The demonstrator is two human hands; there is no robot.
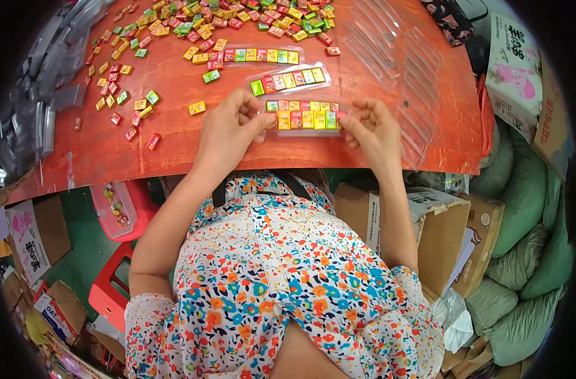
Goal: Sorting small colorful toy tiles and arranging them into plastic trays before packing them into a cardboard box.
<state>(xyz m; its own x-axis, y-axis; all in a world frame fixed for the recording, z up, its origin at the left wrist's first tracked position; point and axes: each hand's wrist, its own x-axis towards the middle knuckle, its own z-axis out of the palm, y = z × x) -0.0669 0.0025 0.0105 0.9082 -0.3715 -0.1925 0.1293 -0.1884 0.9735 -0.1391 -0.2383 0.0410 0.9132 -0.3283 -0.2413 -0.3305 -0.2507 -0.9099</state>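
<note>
At the table's near edge, a row of small red, yellow and green boxes (307, 120) is squeezed end to end between my two hands. My left hand (230, 123) pinches its left end with thumb and fingers. The right end is pinched by my right hand (377, 129). A clear plastic tray (305, 133) lies under the row, with more small boxes showing along its far side. Just beyond, a second clear tray (329, 77) carries a tilted row of boxes. Farther back stands another filled tray (302, 55).
A heap of loose small boxes (206, 19) covers the back of the orange table (193, 142), with others scattered leftward. Empty clear trays (420, 82) lie at right; stacked plastic trays (32, 82) at left. Below are a red stool (111, 284), cartons (442, 234) and green sacks (521, 202).
</note>
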